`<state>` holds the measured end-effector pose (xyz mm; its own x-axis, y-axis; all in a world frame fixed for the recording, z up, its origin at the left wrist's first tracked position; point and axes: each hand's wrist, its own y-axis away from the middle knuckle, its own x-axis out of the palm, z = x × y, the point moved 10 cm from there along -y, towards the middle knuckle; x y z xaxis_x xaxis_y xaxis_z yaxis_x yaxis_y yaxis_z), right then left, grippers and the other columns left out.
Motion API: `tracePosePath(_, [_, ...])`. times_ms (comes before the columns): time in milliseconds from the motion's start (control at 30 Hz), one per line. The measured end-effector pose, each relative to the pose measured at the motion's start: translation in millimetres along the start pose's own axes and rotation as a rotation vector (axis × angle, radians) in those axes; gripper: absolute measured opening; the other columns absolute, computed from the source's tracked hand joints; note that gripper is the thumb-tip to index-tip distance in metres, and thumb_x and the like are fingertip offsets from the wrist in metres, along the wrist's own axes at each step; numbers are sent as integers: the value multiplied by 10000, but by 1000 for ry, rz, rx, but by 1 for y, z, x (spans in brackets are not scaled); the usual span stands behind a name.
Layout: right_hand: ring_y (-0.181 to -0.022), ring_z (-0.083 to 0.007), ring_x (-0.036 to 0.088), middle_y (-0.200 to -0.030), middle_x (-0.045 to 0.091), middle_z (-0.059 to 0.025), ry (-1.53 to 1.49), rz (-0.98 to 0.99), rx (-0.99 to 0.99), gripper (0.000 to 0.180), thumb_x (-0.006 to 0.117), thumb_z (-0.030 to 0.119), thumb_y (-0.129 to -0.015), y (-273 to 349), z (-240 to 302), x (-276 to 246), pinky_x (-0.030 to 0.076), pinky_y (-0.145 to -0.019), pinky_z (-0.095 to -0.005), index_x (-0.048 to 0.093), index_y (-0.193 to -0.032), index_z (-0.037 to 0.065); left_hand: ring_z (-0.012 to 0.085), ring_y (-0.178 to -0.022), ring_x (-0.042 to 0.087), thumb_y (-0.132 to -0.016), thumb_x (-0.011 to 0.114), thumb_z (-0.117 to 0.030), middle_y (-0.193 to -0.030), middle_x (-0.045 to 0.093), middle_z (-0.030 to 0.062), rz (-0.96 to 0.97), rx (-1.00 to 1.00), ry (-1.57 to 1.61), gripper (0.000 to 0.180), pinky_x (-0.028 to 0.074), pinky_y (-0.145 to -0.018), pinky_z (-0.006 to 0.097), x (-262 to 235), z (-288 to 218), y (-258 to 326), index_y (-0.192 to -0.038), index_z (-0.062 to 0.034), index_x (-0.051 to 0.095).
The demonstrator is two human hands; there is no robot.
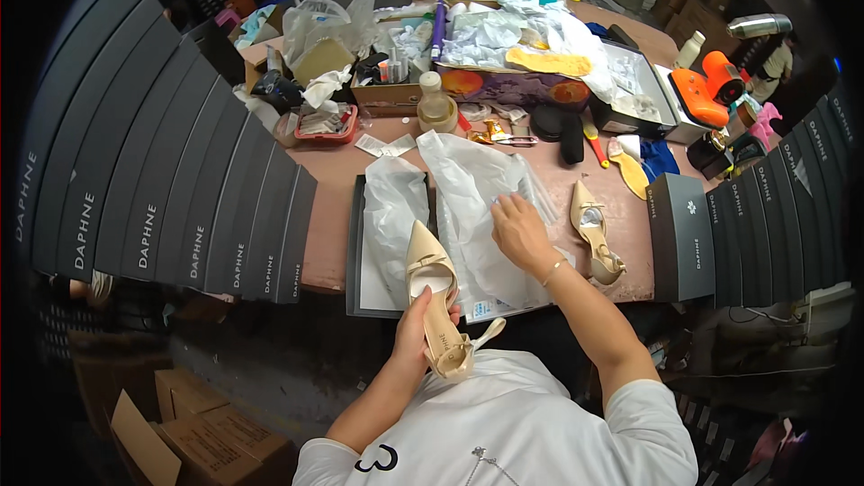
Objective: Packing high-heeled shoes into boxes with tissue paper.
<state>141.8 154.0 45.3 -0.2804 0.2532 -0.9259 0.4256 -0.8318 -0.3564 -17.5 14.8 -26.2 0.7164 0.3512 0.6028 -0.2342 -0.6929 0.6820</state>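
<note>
My left hand (416, 331) is wrapped round a beige pointed-toe shoe (430, 256) with a small bow and an ankle strap. Its toe points away from me, and white stuffing shows inside the toe. With bent fingers, my right hand (520, 232) grips the white tissue paper (468, 189), which spreads over the right part of an open shoe box. A second crumpled sheet of tissue paper (393, 202) lies in the dark grey shoe box (357, 292) on the left. The matching beige shoe (591, 227) rests on the table, right of my right hand.
Dark shoe boxes stand in rows at the left (180, 171) and right (765, 225). At the back are a paper-filled carton (504, 81), a glue bottle (436, 108), a brush (594, 144) and an orange tool (706, 94). Cardboard boxes (211, 432) sit below left.
</note>
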Motion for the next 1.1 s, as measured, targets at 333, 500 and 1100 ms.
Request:
tracePosePath(333, [-711,-317,620,-851,590,-126,-763,-71,138,191,613,77,-832,10,37,-80,521,-644,-395,540,-1008,61,227,-968,612,-955,443,-520,-1087,602,131,109,79,108,583,533,-836,381,23,-8,-8,-1241,-17,512])
tracePosePath(500, [-794,-270,554,-894,547,-89,-466,-6,-181,234,620,119,-713,19,106,-49,463,-667,-376,549,-935,92,196,-1151,511,-988,437,-458,-1290,479,78,233,263,-73,518,483,-924,421,48,-7,6,-1366,-112,363])
tracePosePath(1100, [-784,-335,643,-869,615,-165,-417,55,289,317,672,92,-763,-3,-4,-18,525,-670,-430,512,-1028,24,202,-829,635,-958,426,-475,-1027,627,106,59,54,-9,550,560,-730,344,-3,-9,-6,-1230,-6,519])
